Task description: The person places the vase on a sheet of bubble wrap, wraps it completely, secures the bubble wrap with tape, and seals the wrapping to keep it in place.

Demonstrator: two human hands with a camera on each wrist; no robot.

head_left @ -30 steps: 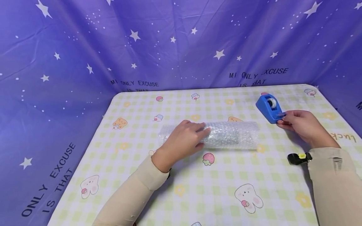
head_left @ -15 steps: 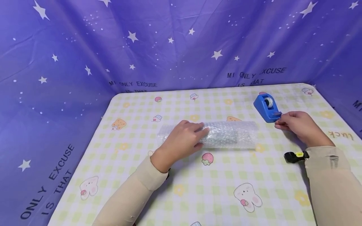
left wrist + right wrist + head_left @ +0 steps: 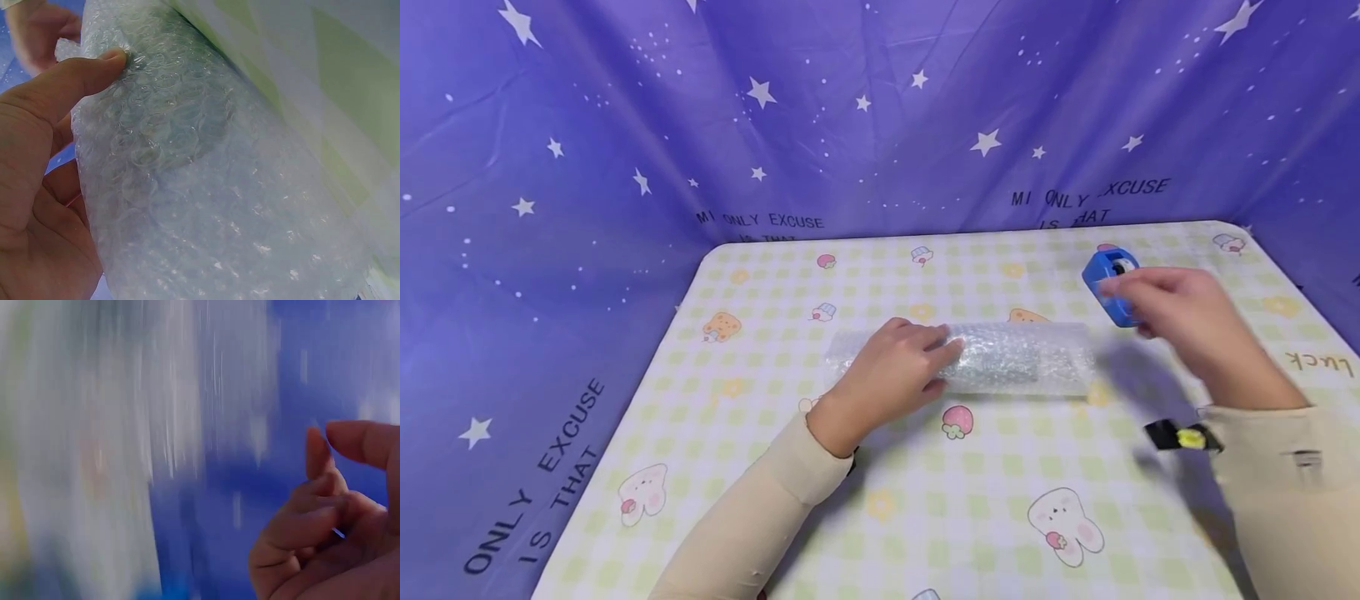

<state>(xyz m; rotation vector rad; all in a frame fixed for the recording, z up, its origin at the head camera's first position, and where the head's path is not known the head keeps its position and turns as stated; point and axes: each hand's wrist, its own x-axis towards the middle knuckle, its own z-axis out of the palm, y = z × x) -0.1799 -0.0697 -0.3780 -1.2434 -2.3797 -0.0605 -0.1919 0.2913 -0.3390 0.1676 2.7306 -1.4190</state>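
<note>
A bubble-wrapped roll (image 3: pixel 1015 358) lies sideways on the table, a greenish thing showing faintly through it. Over its left half, my left hand (image 3: pixel 887 367) holds it down; in the left wrist view the thumb (image 3: pixel 103 72) presses one face while the fingers curl round behind. My right hand (image 3: pixel 1183 321) is raised and blurred, in front of the blue tape dispenser (image 3: pixel 1101 268), covering part of it. Its thumb and forefinger are brought together in the right wrist view (image 3: pixel 325 440), pinching what looks like a faint sliver of clear tape.
A checked tablecloth (image 3: pixel 760 467) with printed rabbits, strawberries and cupcakes covers the table. Purple star-printed curtain (image 3: pixel 865 150) hangs behind and at the sides. A black wrist strap piece (image 3: pixel 1183 436) juts from the right sleeve.
My right hand has lifted away from the dispenser's cutting end, up and slightly left, with thumb and forefinger pinched. The left hand, the roll and the dispenser stay in place.
</note>
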